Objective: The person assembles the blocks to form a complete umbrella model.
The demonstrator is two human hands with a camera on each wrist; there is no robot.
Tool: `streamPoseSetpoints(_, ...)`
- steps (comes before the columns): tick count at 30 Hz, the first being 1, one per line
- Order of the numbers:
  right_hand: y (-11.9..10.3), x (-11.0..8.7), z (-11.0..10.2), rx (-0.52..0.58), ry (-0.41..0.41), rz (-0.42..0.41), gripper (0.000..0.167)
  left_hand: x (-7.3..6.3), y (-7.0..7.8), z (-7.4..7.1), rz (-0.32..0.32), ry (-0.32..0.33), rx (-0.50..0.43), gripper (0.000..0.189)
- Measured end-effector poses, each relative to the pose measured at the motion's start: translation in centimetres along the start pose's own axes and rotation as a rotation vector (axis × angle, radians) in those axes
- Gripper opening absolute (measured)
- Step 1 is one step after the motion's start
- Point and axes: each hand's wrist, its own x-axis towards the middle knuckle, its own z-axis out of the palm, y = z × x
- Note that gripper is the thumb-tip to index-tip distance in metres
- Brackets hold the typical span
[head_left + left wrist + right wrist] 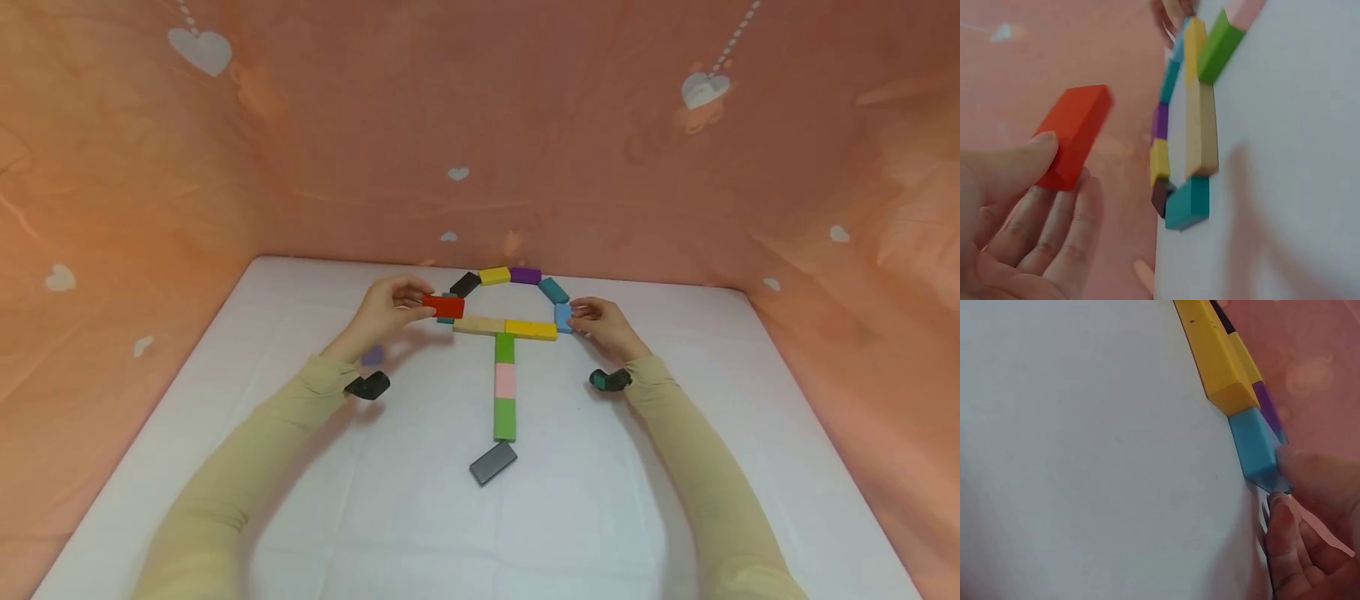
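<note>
My left hand (pixel 384 312) pinches a red block (pixel 447 307) between thumb and fingers. In the left wrist view the red block (pixel 1075 134) is held up above the table, its far end sticking out past the thumb. In the head view it overlaps a teal block (pixel 444 320) at the arch's left end. At the right end, my right hand (pixel 604 323) has thumb and fingertips at a light blue block (pixel 563 317) lying on the table. The right wrist view shows the thumb on one side of the light blue block (pixel 1255 445) and the index finger at its outer end.
Black (pixel 465 284), yellow (pixel 494 276), purple (pixel 526 276) and teal (pixel 553 290) blocks curve along the back. Wooden (pixel 480 325) and orange-yellow (pixel 531 331) blocks form a crossbar. Below run green (pixel 505 419) and pink (pixel 505 381) blocks, then a slanted grey block (pixel 493 463). A purple patch (pixel 372 356) shows near the left wrist.
</note>
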Motion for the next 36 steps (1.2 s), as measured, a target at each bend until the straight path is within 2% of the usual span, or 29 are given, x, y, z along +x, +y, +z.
streamPoseSetpoints(3,0.1,0.0,0.1,-0.003,-0.004,-0.017,0.044,-1.1,0.4,0.0,-0.053,-0.036,-0.06,0.031)
streamPoseSetpoints(8,0.2,-0.1,0.2,-0.002,-0.009,-0.008,0.043,-2.9,0.5,0.4,-0.172,-0.17,-0.152,0.034)
streamPoseSetpoints(14,0.0,-0.4,0.2,0.035,-0.009,0.015,0.042,-4.9,-0.3,1.2,-0.262,-0.373,-0.101,0.038)
streamPoseSetpoints(17,0.0,-0.4,0.1,0.045,-0.011,0.019,0.042,-5.9,-0.8,1.6,-0.279,-0.466,-0.113,0.036)
streamPoseSetpoints(21,0.0,-0.4,0.1,0.051,-0.012,0.026,0.043,-7.1,-1.3,2.1,-0.289,-0.554,-0.147,0.031)
streamPoseSetpoints(27,-0.2,-0.5,0.1,0.078,-0.009,0.043,0.042,-8.2,-1.9,2.9,-0.287,-0.639,-0.188,0.025)
streamPoseSetpoints(33,-0.3,-0.4,0.1,0.056,-0.008,0.004,0.043,-8.8,-1.7,3.3,-0.313,-0.669,-0.183,0.022)
streamPoseSetpoints(36,-0.3,-0.3,0.0,0.058,-0.011,0.008,0.043,-8.9,-1.5,3.6,-0.304,-0.668,-0.166,0.019)
